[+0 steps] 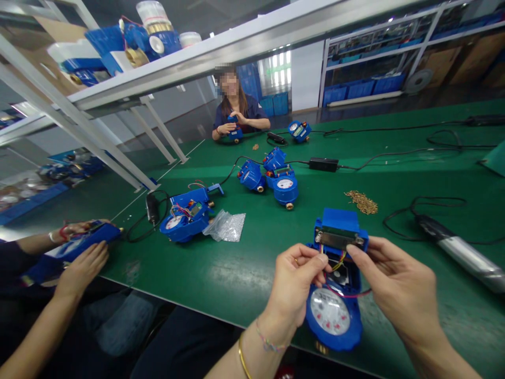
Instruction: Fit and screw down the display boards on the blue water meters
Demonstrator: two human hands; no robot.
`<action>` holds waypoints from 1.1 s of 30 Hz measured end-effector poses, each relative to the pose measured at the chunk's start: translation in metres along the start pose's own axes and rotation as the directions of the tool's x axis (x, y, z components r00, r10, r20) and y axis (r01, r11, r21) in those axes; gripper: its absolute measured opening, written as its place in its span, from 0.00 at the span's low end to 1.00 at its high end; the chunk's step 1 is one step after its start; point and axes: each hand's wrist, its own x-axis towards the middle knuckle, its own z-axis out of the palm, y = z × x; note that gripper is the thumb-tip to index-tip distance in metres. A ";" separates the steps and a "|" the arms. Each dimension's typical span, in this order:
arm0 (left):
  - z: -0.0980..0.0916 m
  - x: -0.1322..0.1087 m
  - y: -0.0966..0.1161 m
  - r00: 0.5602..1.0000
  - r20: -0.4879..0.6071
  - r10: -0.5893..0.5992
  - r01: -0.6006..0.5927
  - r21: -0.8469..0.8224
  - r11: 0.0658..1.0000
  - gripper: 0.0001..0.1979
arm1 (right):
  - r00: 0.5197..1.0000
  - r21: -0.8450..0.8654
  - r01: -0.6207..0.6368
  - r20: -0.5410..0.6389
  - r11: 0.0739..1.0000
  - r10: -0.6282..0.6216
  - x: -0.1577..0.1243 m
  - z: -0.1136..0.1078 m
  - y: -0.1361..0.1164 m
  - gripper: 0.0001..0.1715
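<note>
In front of me lies a blue water meter (334, 329) with a round white dial, its electronics box opened up. My left hand (294, 276) pinches thin coloured wires (338, 261) at the box's left side. My right hand (402, 284) grips the raised blue lid (340, 220) from the right, thumb pressed near the wires at the lower edge of the board inside it and fingers partly hidden behind. A red wire loops out over the top of the dial toward my right palm.
A screwdriver-like power tool (461, 252) with a black cord lies at right. Loose brass screws (362, 202) form a pile. Other blue meters (286, 189) and a clear plastic bag (225, 226) lie left. A co-worker's hands (81, 268) hold a meter; another person sits opposite.
</note>
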 end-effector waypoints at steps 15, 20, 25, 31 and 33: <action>0.004 0.000 0.001 1.000 -0.002 -0.011 0.012 0.085 0.996 0.12 | 1.000 0.048 -0.013 -0.002 0.999 0.013 0.001 -0.001 0.000 0.11; 0.002 0.001 0.001 1.000 0.002 -0.004 0.004 0.104 0.995 0.12 | 0.997 0.082 -0.077 -0.022 0.994 0.079 0.001 -0.003 0.006 0.13; 0.001 0.000 0.001 1.000 -0.010 0.008 -0.007 0.094 0.996 0.12 | 0.990 0.130 -0.137 -0.011 0.982 0.140 0.001 -0.003 0.010 0.16; 0.001 -0.002 -0.002 0.999 -0.021 0.033 -0.030 0.104 0.994 0.11 | 0.986 0.169 -0.169 0.029 0.971 0.167 0.002 -0.003 0.010 0.16; 0.001 -0.002 -0.002 0.999 -0.022 0.040 -0.038 0.108 0.993 0.10 | 0.983 0.186 -0.181 0.018 0.966 0.181 0.002 -0.003 0.013 0.17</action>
